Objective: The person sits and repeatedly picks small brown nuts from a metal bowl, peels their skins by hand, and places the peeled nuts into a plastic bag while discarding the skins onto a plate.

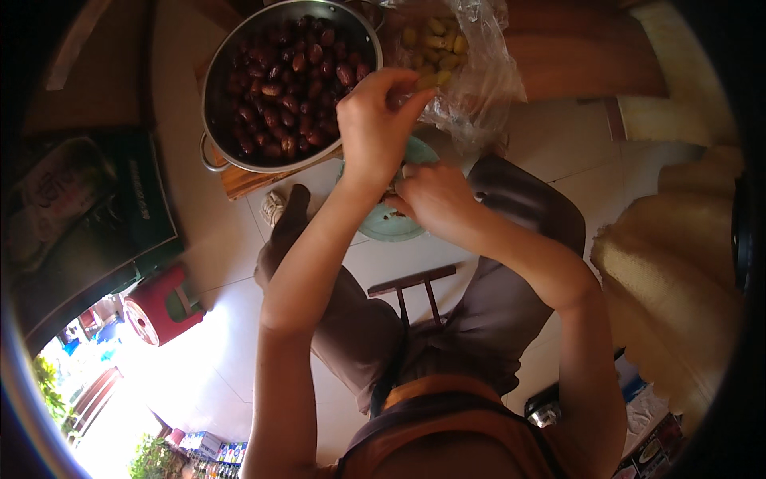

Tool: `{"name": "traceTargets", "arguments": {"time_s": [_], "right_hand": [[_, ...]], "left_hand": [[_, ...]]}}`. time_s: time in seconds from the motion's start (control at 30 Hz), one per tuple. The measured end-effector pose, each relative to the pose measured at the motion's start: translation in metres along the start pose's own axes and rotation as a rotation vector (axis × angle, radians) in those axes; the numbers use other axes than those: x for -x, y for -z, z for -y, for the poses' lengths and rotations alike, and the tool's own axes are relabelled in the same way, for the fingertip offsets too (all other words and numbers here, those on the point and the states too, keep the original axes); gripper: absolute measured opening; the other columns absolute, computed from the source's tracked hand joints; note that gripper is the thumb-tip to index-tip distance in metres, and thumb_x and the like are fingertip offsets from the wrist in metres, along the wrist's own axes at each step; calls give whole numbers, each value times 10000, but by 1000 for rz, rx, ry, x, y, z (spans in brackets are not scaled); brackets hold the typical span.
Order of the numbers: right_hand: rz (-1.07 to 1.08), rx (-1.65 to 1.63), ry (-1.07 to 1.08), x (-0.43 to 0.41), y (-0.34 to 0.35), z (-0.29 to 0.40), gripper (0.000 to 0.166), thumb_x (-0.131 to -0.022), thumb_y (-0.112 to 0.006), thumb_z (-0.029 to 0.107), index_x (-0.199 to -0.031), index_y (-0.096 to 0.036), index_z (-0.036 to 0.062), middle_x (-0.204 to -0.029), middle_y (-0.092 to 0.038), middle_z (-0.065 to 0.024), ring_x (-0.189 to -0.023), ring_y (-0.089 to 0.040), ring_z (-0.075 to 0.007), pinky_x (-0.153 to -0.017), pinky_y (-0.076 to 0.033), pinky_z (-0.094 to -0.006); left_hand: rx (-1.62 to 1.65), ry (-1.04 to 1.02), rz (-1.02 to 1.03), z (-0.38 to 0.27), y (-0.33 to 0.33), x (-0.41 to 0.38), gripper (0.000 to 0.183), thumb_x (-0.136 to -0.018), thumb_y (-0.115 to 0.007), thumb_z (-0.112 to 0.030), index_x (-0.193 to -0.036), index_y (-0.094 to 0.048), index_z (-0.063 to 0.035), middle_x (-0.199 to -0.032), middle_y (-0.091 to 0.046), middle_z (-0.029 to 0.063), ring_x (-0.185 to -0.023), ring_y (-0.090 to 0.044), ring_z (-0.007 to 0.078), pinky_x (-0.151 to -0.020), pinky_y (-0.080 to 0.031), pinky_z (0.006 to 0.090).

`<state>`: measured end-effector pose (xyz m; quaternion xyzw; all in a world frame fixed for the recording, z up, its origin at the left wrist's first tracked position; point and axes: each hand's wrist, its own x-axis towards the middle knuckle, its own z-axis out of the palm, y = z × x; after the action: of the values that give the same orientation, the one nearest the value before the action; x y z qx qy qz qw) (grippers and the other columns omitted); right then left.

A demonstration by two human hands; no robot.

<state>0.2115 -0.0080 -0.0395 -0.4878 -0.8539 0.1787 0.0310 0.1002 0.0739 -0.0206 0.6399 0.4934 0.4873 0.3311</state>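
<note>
My left hand (pixel 377 117) is beside the right rim of a metal pan, its thumb and forefinger pinched at a yellow-green oval piece (pixel 426 82) in front of a clear plastic bag (pixel 488 72). Several similar yellow-green pieces (pixel 443 43) lie in the bag. The two-handled pan (pixel 209 114) is full of glossy dark red dates (pixel 287 90). Lower down, my right hand (pixel 434 194) is over a pale green basin (pixel 392 230) with dark bits inside, its fingers curled; what they may hold is hidden.
The pan stands on a wooden board or low table (pixel 239 182). A dark wooden frame piece (pixel 413 280) is between my knees. A red stool (pixel 164 305) lies at the left near bright light. Tan cloth (pixel 664 287) hangs at the right, and a dark green printed box (pixel 90 197) is at the left.
</note>
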Motion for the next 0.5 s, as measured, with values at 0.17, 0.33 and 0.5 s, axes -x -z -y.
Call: {"name": "traceTargets", "arguments": {"time_s": [0.17,0.33,0.5], "right_hand": [[-55,-37,38,-2,-6,1,249,-795,-681,320,-763,-675,74,-803,-643,-84,-682,-646,-262,-586,-508,-401],[-19,-73,-43,0,0,-2,184,-714,-713,261,-727,-702,78,-762,-648,-93,-743,-654,-254,-639,-484,-404],[-25,-25,-24,9,8,-10,174,-789,-665,226,-741,-668,59,-809,-638,-84,-721,-642,-267,-676,-497,-383]], "left_hand": [[-470,-279,-152,8,-45,-34,242,-676,-789,-150,-866,-660,-73,-816,-652,66,-737,-647,272,-614,-515,368],[-697,-323,-91,23,-70,-45,292,-661,-789,-166,-900,-630,-112,-808,-650,44,-775,-643,259,-615,-510,376],[-415,-32,102,17,-59,-45,382,-660,-806,-101,-982,-605,-56,-825,-716,88,-744,-694,279,-641,-538,363]]}}
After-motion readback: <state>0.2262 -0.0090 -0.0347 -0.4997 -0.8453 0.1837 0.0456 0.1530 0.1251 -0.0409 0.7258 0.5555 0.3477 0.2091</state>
